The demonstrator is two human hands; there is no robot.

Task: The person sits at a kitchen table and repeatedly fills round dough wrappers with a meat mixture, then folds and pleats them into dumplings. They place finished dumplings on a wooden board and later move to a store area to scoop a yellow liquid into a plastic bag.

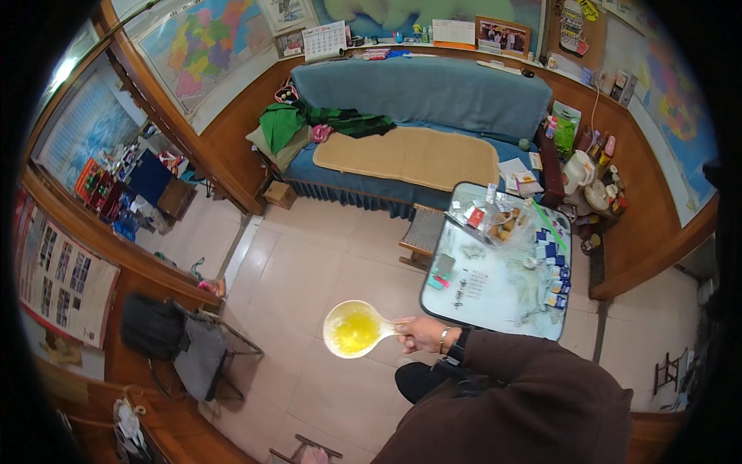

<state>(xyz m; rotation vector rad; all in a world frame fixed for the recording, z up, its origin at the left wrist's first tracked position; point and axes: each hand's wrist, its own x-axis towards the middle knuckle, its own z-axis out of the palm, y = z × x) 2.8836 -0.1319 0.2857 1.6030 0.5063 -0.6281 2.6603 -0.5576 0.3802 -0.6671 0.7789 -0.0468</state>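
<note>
My right hand (422, 334) is shut around the short handle of a cream-coloured dipper (328, 325), held out over the tiled floor. Bright yellow liquid resembling beaten egg (355, 332) covers the bottom of the round bowl, with pale residue on its inner wall. A bracelet and a dark watch circle my wrist, below a brown sleeve (522, 359). Just beyond the hand stands a glass-topped table (493, 301). My left hand is out of view. At the bottom edge, a cut-off pinkish shape (314, 456) lies by a stool frame (301, 443); I cannot tell what it is.
On the table lie a plastic bag of brown round items (505, 225), small blue-and-white packets (556, 284) and a phone-like object (443, 267). A woven stool (426, 229) adjoins it. Behind is a blue-covered sofa (423, 87). A chair (200, 359) with a black bag (152, 326) stands left.
</note>
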